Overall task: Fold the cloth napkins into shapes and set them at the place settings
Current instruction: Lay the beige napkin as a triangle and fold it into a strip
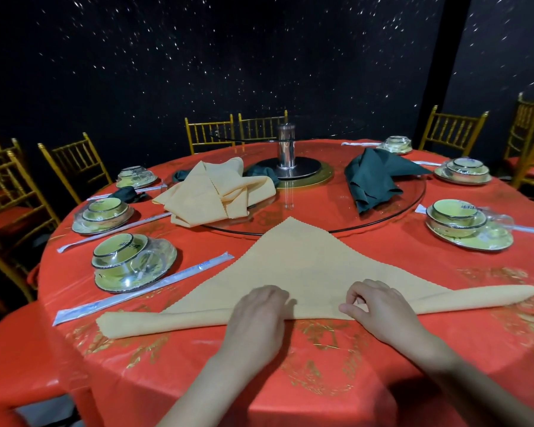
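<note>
At near bench (444, 349) edge: tan napkin (305, 266) looks soft, light, limp; rolled hem likely slackens. Left hand (256, 312) curls over the roll, right hand (379, 306) pinches it, mid-length: best hold.

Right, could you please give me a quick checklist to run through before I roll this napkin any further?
1. Left hand grip on the rolled edge of the peach triangular cloth napkin: ok, fingers curled over it.
2. Right hand grip: ok, pinching the roll.
3. Roll evenly tight end to end: cannot tell.
4. Napkin body flat, unwrinkled: ok.
5. Napkin tip clear of the round glass turntable: not ok, it overlaps the rim.
</note>
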A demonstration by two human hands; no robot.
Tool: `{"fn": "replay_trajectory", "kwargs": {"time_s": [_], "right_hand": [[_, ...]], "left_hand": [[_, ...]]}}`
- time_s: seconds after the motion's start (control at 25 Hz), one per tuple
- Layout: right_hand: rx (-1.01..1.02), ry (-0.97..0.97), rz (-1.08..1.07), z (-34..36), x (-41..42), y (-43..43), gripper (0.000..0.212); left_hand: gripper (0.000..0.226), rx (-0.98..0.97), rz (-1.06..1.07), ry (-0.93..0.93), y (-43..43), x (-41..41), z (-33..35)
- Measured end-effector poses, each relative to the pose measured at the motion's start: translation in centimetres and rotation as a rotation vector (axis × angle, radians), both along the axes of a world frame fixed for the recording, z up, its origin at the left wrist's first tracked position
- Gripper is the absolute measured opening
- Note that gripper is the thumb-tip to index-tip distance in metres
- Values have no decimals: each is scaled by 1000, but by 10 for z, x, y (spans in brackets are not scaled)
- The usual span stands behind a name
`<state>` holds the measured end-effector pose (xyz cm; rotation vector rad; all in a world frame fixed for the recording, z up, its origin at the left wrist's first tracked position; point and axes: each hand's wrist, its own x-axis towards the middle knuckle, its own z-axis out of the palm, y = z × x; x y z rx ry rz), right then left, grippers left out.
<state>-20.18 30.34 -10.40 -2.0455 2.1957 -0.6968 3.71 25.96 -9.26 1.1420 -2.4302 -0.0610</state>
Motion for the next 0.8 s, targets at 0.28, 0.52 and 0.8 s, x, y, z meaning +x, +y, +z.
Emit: {"fn": "replay_trajectory", "kwargs": {"time_s": [0.28, 0.52, 0.8], "right_hand": [[-15, -33, 12, 1, 0, 2, 19], [-110, 155, 140, -10, 5, 18, 54], [261, 255, 173, -3, -21, 34, 80]], "left_hand": [[65, 166, -27, -192, 34, -61, -15], [96, 168, -60, -226, 34, -63, -19], [98, 180, -52, -252, 35, -61, -16]]}}
